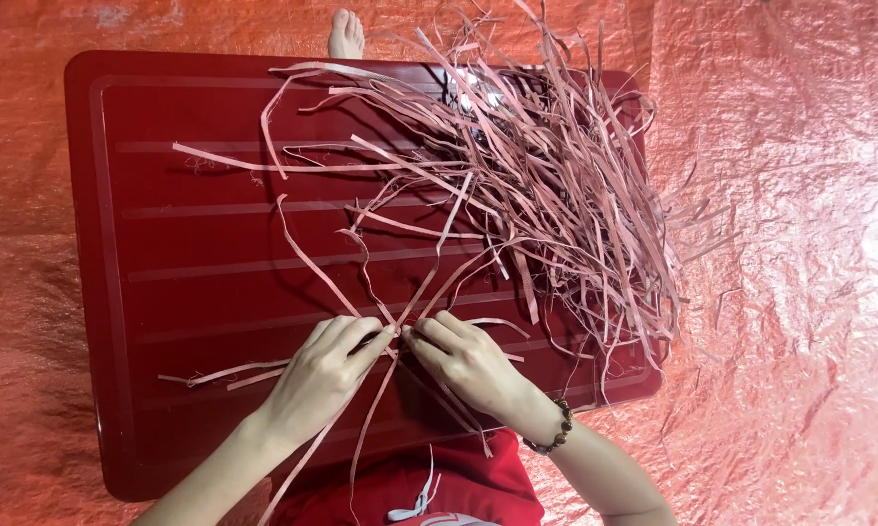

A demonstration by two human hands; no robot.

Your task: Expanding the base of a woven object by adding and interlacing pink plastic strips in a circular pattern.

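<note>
A heap of thin pink strips [546, 175] lies across the right half of a dark red ribbed board [186, 244]. My left hand [327, 370] and my right hand [463, 360] meet near the board's front edge, fingertips almost touching. Both pinch a few crossing pink strips [400, 302] that run up toward the heap. Loose ends of these strips trail down past my wrists and over the board's near edge. A beaded bracelet [556, 429] circles my right wrist.
The board rests on a crinkled orange-red woven sheet [800, 292] that covers the floor all around. A bare foot [345, 34] shows at the board's far edge. Red clothing [429, 487] is at the bottom, below the board.
</note>
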